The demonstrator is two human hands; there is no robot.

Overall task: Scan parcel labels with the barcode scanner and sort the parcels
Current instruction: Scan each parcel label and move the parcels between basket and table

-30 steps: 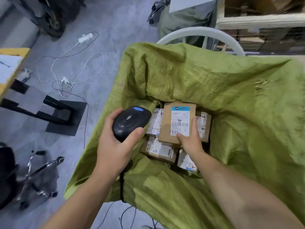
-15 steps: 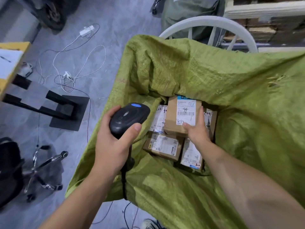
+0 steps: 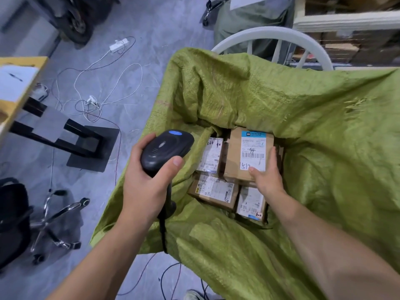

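A big green woven sack (image 3: 303,118) lies open with several brown cardboard parcels at its bottom. My left hand (image 3: 145,187) grips a black barcode scanner (image 3: 164,150) with a blue button, at the sack's left rim, its head toward the parcels. My right hand (image 3: 267,178) holds the near right corner of the top parcel (image 3: 234,156), whose white label with a barcode and handwritten numbers faces up. Other labelled parcels lie beside it (image 3: 211,155) and in front (image 3: 213,190), (image 3: 251,202).
A white chair back (image 3: 281,34) stands behind the sack. Left of the sack on the grey floor are a black stand base (image 3: 93,148), white cables (image 3: 97,83), an office chair base (image 3: 56,215) and a yellow table edge (image 3: 19,87). Shelves with cartons (image 3: 350,40) are at the back right.
My right hand has set the top parcel lower into the sack, among the others, and shifted to its right corner. The scanner has stayed at the sack's left rim.
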